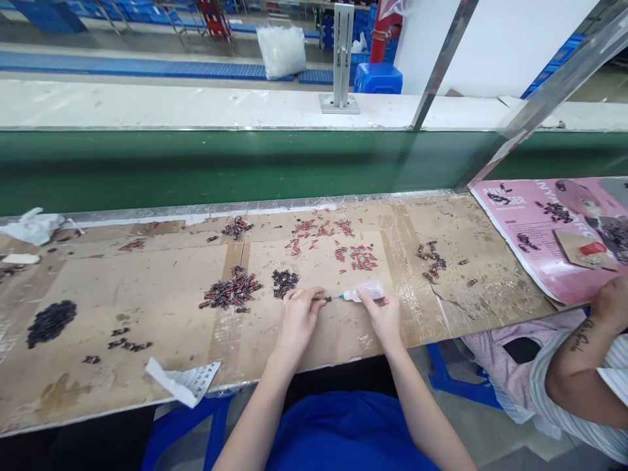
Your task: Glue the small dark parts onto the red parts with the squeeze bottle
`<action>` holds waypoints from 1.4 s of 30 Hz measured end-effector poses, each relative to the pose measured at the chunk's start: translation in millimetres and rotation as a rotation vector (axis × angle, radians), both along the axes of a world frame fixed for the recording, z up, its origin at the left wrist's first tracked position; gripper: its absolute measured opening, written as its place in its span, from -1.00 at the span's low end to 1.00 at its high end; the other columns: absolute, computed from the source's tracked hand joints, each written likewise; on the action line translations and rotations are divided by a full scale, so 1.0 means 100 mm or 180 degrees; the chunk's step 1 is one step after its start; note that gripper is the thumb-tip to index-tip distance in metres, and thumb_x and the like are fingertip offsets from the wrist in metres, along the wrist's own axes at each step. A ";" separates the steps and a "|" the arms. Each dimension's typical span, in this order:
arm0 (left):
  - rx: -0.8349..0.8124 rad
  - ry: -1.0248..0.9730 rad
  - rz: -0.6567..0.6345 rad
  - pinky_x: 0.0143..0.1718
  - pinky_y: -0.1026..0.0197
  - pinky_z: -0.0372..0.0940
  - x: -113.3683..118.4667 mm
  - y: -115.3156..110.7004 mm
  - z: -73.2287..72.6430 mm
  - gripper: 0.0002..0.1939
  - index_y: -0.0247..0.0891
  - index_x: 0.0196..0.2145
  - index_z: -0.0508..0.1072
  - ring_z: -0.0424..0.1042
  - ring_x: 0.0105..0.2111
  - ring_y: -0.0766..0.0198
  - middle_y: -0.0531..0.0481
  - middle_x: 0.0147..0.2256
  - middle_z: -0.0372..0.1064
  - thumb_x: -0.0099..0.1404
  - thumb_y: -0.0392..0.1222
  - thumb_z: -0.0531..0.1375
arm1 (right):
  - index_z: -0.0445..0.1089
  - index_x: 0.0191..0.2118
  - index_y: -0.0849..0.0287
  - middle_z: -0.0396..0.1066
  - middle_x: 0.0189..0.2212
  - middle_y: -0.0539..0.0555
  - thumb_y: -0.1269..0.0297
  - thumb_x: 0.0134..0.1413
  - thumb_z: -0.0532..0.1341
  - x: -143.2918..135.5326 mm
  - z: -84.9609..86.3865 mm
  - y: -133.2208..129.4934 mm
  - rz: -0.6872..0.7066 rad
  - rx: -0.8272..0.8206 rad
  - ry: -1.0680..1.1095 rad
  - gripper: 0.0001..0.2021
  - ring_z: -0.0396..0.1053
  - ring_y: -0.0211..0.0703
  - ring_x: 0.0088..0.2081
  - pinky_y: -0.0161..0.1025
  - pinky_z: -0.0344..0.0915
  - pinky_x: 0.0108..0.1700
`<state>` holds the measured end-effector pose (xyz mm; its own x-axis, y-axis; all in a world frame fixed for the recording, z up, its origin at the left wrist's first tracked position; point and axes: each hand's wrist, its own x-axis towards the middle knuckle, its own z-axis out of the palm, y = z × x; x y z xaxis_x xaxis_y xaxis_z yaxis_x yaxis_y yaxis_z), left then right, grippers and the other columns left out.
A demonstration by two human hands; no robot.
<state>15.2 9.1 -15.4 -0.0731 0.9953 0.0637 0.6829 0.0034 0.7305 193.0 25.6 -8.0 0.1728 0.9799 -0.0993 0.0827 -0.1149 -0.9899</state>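
Note:
My left hand [300,317] pinches a small dark part [328,299] over the cardboard. My right hand [385,317] is closed on a small clear squeeze bottle [369,291], held nearly level with its thin needle tip pointing left at the dark part. Just beyond my left hand lies a small pile of black parts [284,282]. Further left is a larger heap of dark and red parts [233,289]. Small red pieces [363,257] are scattered beyond the bottle.
Cardboard [161,275] covers the bench. At far left is a black pile [52,322]; a torn paper [189,383] lies at the front edge. A co-worker's tattooed arm [583,340] is at the right, by a pink poster [540,261]. A green barrier [220,163] runs behind.

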 end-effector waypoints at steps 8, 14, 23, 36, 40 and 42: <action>0.0524 -0.0115 0.0031 -0.12 0.07 0.33 -0.15 -0.05 0.01 -0.78 -0.16 -0.28 0.51 0.39 -0.21 0.11 -0.08 -0.29 0.47 0.31 -0.26 0.06 | 0.45 -0.01 0.14 0.39 -0.12 0.28 0.03 0.08 0.25 0.17 0.22 0.15 -0.0218 0.1065 -0.2830 -0.59 0.29 0.19 -0.05 0.09 0.25 -0.03; 0.0529 -0.0446 0.0111 -0.03 0.03 0.32 -0.18 -0.07 0.09 -0.80 -0.16 -0.33 0.52 0.40 -0.14 0.11 -0.08 -0.26 0.47 0.30 -0.23 0.08 | 0.54 -0.30 0.06 0.48 -0.31 0.13 0.37 0.14 0.23 -0.08 0.15 0.73 0.1988 0.1314 -0.3495 -0.87 0.30 0.02 -0.15 -0.09 0.31 -0.10; -0.0123 -0.1793 0.0362 -0.10 0.06 0.42 -0.08 -0.08 0.12 -0.73 -0.25 -0.28 0.55 0.54 -0.23 0.11 -0.12 -0.26 0.58 0.18 -0.04 0.19 | 0.47 -0.34 0.21 0.48 -0.37 0.16 0.44 0.10 0.26 -0.14 0.25 0.78 0.2644 0.1545 -0.2961 -0.96 0.37 -0.04 -0.17 -0.15 0.31 -0.12; -0.0926 -0.2462 -0.0590 -0.10 0.11 0.41 0.01 -0.20 0.66 -0.71 -0.24 -0.34 0.59 0.55 -0.25 0.12 -0.09 -0.32 0.60 0.15 0.03 0.24 | 0.57 -0.49 0.03 0.24 -0.42 0.00 -0.06 0.01 0.30 0.05 0.44 0.52 0.2950 0.1748 -0.0349 -0.71 0.24 -0.28 -0.43 -0.27 0.28 -0.38; -0.1180 -0.2597 -0.0660 -0.08 0.11 0.40 0.02 -0.20 0.69 -0.72 -0.23 -0.32 0.59 0.55 -0.26 0.13 -0.07 -0.34 0.59 0.11 0.01 0.29 | 0.57 -0.50 0.01 0.28 -0.48 0.00 -0.03 0.04 0.29 0.10 0.48 0.50 0.3010 0.1980 -0.0426 -0.72 0.25 -0.25 -0.41 -0.23 0.28 -0.31; -0.1330 -0.2671 -0.0693 -0.06 0.10 0.38 0.02 -0.20 0.70 -0.72 -0.24 -0.35 0.59 0.54 -0.26 0.13 -0.08 -0.35 0.59 0.08 0.02 0.31 | 0.57 -0.51 0.01 0.31 -0.50 0.01 -0.07 0.04 0.27 0.11 0.48 0.49 0.3088 0.1958 -0.0576 -0.69 0.26 -0.22 -0.39 -0.21 0.29 -0.27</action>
<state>17.3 -10.7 54.4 0.2555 0.9229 -0.2880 -0.0453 0.3090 0.9500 204.4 75.0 40.4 -0.7136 0.5827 0.3888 0.0183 0.5703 -0.8212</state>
